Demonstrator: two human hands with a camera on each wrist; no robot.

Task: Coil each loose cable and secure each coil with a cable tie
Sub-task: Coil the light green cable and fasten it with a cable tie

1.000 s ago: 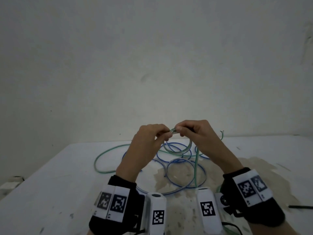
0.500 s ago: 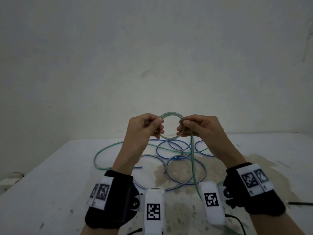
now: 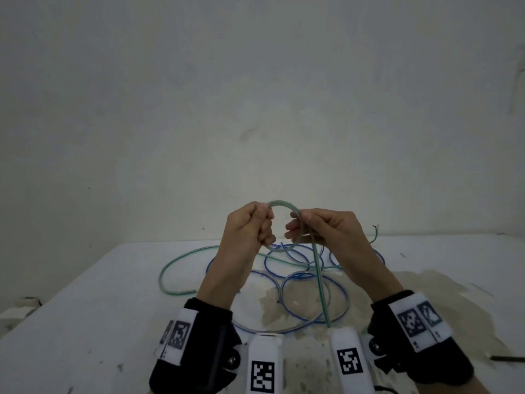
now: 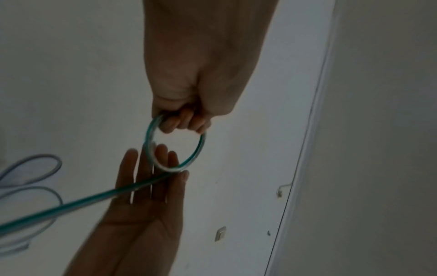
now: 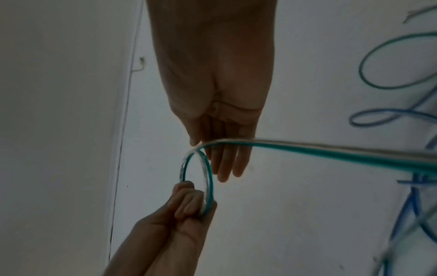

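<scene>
Since the earlier frames the small coil of the clear green-cored cable (image 3: 284,204) has been turning upright and rising above the white bench (image 3: 85,322). The left hand (image 3: 250,226) is gripping it in curled fingers; the right hand (image 3: 326,231), fingers nearly straight, is steadying its opposite side. Blue cable loops (image 3: 312,280) are lying mid-bench.

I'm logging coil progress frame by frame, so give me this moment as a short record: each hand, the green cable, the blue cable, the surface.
left hand: grips one side of the green loop, fingers curled round it
right hand: fingers straight, the loop's other side rests against them
green cable: small loop held in the air; the rest trails down to the table
blue cable: lies loose in loops on the table, untouched
table: white, stained near the cables
cable tie: none on the loop
</scene>
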